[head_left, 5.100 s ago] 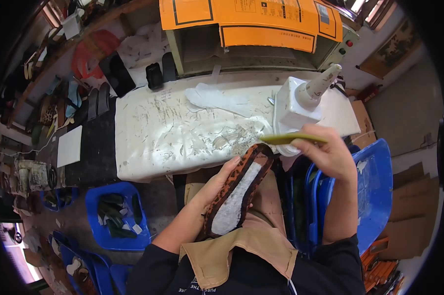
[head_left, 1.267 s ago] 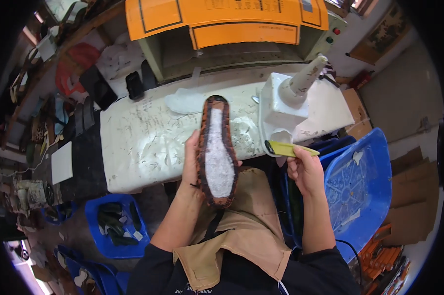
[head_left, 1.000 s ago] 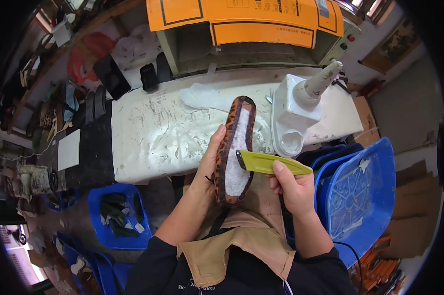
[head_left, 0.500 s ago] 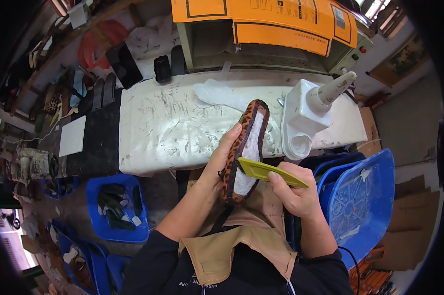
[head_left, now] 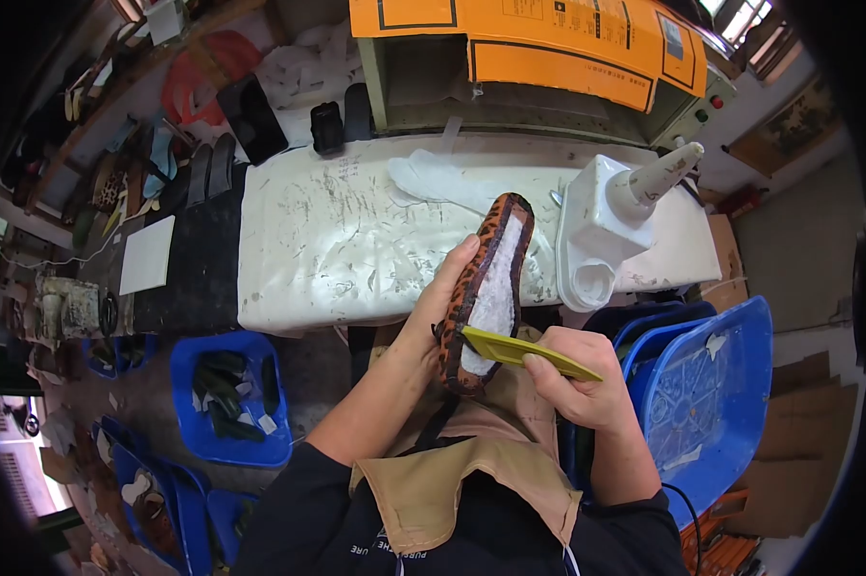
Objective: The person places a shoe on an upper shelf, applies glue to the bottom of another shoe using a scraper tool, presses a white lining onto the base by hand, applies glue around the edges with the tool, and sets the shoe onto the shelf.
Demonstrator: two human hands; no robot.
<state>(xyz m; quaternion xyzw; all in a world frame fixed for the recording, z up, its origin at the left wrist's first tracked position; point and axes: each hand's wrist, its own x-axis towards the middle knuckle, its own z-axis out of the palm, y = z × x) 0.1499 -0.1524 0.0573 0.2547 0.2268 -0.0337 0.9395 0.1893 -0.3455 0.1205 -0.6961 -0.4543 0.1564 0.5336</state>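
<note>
My left hand [head_left: 440,305] is closed around a leopard-print shoe upper [head_left: 464,298], held tilted with its underside up. A white filling [head_left: 495,305] lies along the middle of that underside, framed by a dark turned-in margin. Pinched in my right hand [head_left: 579,376] is a flat yellow-green scraper [head_left: 510,348], its far edge touching the underside in the lower half of the shoe. The fingers of my left hand behind the shoe are hidden.
Ahead is a white-covered bench [head_left: 337,240] with white sole-shaped sheets [head_left: 431,180] and a white container with a cone spout [head_left: 605,216]. Behind stands a cabinet under orange cardboard [head_left: 567,62]. Blue bins [head_left: 706,394] flank me right, and another blue bin [head_left: 188,422] left.
The scraper's edge has shifted slightly to the left and downward on the shoe's underside. The whole view has also moved a little. Both hands keep their hold.
</note>
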